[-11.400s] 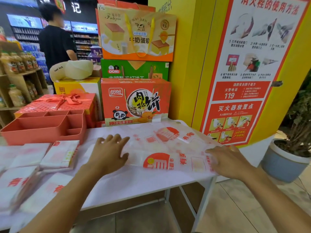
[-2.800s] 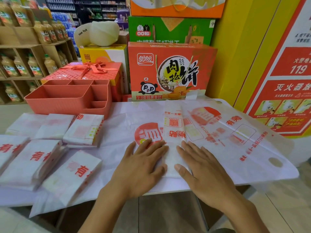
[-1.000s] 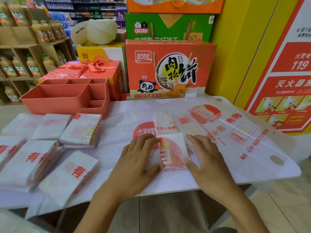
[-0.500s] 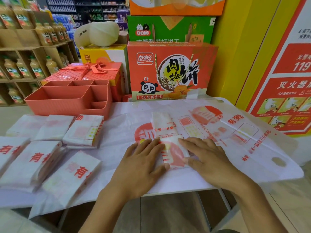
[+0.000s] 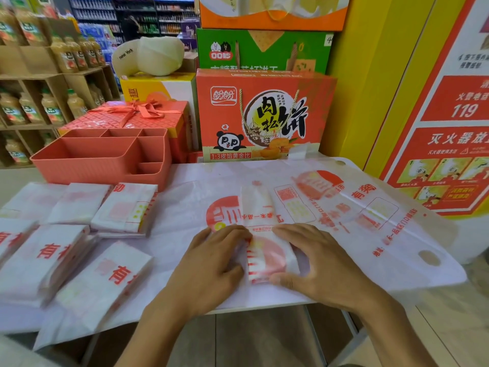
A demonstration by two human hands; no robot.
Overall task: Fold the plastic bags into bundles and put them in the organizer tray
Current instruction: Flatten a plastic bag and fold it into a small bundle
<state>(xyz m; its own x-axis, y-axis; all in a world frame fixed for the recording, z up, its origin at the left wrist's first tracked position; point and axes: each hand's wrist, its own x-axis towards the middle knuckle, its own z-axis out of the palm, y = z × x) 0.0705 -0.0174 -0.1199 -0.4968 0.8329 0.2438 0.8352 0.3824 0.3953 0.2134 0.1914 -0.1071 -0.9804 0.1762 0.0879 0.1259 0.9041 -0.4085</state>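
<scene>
A white plastic bag with red print is folded into a narrow strip [image 5: 255,205] on the table, and its near end is doubled over into a small bundle [image 5: 267,258]. My left hand [image 5: 211,268] presses on the bundle's left edge. My right hand [image 5: 328,263] arches over its right side, with the thumb at the near edge and the fingers on top, gripping it. The coral organizer tray [image 5: 87,162], with several compartments, stands at the back left with nothing visible in it. Several folded bundles [image 5: 124,207] lie in front of the tray and further left.
More flat bags [image 5: 375,221] are spread under the strip and hang over the table's right edge. Snack boxes [image 5: 264,115] and a red gift box [image 5: 127,117] stand along the back. Shelves of bottles [image 5: 31,102] are at far left, a yellow wall with a red poster [image 5: 449,128] at right.
The long strip has been folded over from its near end into a short bundle. In the last half second my hands shifted apart to its two sides and my right hand arched over it.
</scene>
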